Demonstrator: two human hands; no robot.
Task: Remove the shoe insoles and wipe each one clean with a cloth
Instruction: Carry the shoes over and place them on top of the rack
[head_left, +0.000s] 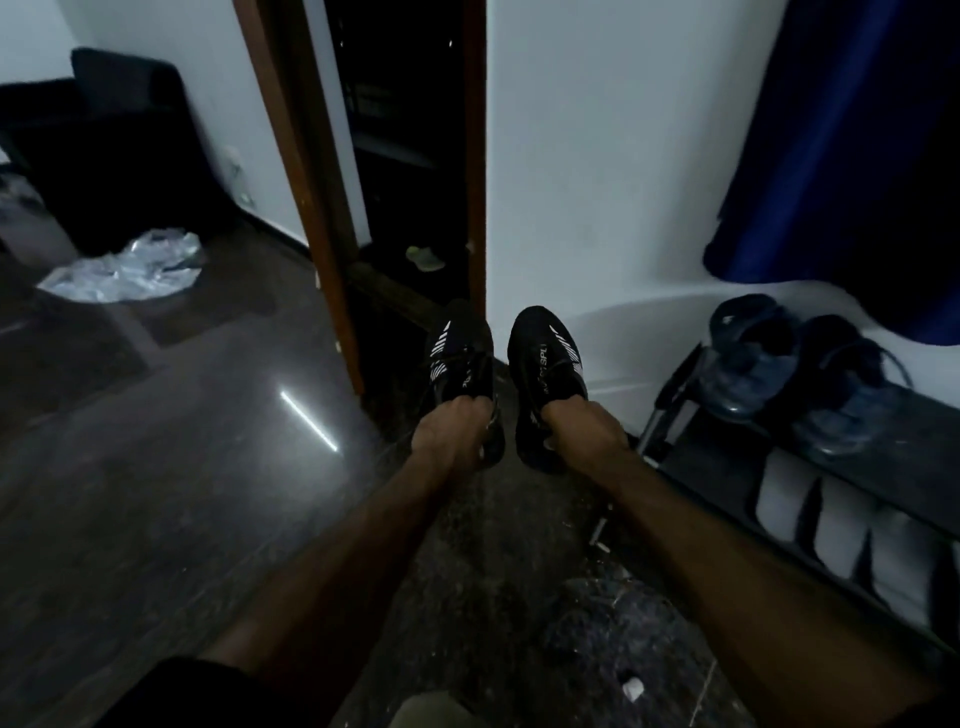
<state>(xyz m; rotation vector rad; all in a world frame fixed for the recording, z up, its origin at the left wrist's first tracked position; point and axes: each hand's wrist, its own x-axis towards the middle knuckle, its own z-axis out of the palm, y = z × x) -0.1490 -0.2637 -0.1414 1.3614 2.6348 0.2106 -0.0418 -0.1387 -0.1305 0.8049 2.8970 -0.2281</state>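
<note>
Black shoes hang over the dim floor (156, 493): left hand (452, 428) grips the left shoe (460, 358) at its collar, right hand (582, 431) grips the right shoe (545, 358). Insoles unseen. Beside them, a rack (909, 415) holds blue sandals (800, 364).

A crumpled clear plastic bag (127, 270) lies on the dark floor at far left. At right, a black metal shoe rack (883, 467) carries blue sandals (748, 358); a blue curtain (857, 130) hangs above.
</note>
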